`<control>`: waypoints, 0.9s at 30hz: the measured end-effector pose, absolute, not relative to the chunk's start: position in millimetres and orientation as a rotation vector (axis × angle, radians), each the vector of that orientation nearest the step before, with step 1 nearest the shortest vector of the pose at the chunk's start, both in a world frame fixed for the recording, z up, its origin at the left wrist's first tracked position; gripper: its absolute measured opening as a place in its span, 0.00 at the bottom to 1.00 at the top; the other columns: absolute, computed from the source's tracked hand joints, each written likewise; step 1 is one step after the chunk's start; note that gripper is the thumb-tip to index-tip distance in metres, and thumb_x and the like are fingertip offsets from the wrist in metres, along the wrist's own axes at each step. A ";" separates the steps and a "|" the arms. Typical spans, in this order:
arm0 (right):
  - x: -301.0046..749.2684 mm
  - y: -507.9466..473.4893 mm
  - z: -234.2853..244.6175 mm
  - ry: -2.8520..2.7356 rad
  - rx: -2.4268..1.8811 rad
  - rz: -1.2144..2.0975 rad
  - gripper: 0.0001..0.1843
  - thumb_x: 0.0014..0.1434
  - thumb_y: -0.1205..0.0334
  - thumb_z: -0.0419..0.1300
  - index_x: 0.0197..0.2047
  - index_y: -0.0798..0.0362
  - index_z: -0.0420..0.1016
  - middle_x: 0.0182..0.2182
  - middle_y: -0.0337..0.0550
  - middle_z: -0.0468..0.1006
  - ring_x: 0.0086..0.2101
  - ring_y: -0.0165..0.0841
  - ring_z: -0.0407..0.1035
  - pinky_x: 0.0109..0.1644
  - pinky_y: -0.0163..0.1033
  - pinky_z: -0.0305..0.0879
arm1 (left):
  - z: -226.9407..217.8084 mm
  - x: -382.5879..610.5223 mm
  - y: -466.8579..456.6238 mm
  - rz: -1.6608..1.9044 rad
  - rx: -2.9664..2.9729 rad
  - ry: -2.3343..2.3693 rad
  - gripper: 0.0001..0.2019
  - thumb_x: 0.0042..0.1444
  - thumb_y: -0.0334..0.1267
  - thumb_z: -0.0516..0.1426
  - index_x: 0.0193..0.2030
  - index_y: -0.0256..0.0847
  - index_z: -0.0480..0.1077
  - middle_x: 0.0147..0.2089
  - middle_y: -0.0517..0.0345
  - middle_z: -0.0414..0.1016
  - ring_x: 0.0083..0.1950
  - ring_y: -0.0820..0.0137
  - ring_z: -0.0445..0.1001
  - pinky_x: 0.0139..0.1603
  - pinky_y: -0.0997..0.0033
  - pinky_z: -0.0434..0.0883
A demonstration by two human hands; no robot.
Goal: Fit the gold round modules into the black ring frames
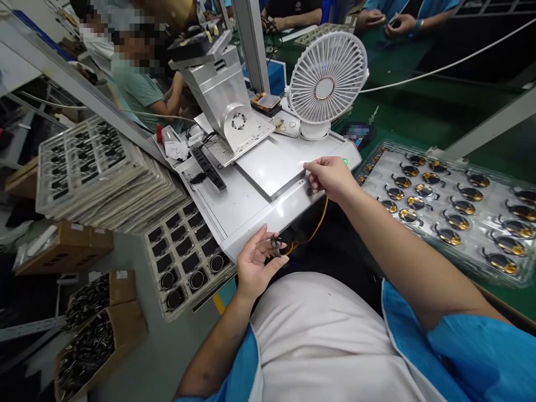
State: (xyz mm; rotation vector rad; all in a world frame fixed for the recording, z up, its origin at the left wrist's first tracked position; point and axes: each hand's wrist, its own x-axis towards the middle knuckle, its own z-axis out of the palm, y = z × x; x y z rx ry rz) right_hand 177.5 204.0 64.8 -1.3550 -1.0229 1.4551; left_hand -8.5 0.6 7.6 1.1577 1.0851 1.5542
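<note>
My left hand (254, 262) is below the front edge of the white machine base (259, 209), its fingers pinched on a small black ring-shaped part (276, 245) with an orange flex strip (312, 231) trailing from it. My right hand (330, 176) is raised at the machine's right front corner, fingers curled in a pinch near a dark knob (310, 191). What the right fingers hold, if anything, I cannot make out. A flat grey plate (272, 164) lies on the machine just left of my right hand.
A clear tray (460, 234) of gold-and-black round parts lies to the right. A black-pocketed tray (184, 257) and a stack of trays (96, 173) are on the left. A white fan (327, 78) stands behind the machine. Cardboard boxes (96, 340) of dark parts sit lower left. Other people sit at the far side.
</note>
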 end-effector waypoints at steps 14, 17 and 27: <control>165.0 71.6 57.7 -1.525 -1.102 1.868 0.21 0.53 0.46 0.73 0.29 0.53 0.70 0.17 0.37 0.74 0.15 0.27 0.65 0.17 0.29 0.58 | 7.9 -1.2 -1.8 1.521 1.542 1.467 0.41 0.51 0.33 0.72 0.71 0.42 0.65 0.59 0.41 0.82 0.55 0.58 0.84 0.51 0.66 0.83; 163.5 70.4 53.1 -1.559 -1.123 1.831 0.19 0.55 0.49 0.71 0.29 0.53 0.70 0.18 0.37 0.74 0.15 0.26 0.65 0.17 0.28 0.58 | 8.6 0.2 -1.2 1.542 1.576 1.456 0.39 0.52 0.30 0.71 0.71 0.43 0.65 0.58 0.43 0.82 0.55 0.59 0.84 0.51 0.66 0.83; 162.5 70.1 46.4 -1.638 -1.170 1.729 0.16 0.58 0.51 0.67 0.28 0.52 0.69 0.18 0.35 0.72 0.16 0.26 0.64 0.18 0.29 0.56 | 5.5 0.1 -5.2 1.525 1.601 1.520 0.36 0.53 0.31 0.71 0.69 0.44 0.68 0.58 0.45 0.82 0.55 0.59 0.84 0.53 0.64 0.84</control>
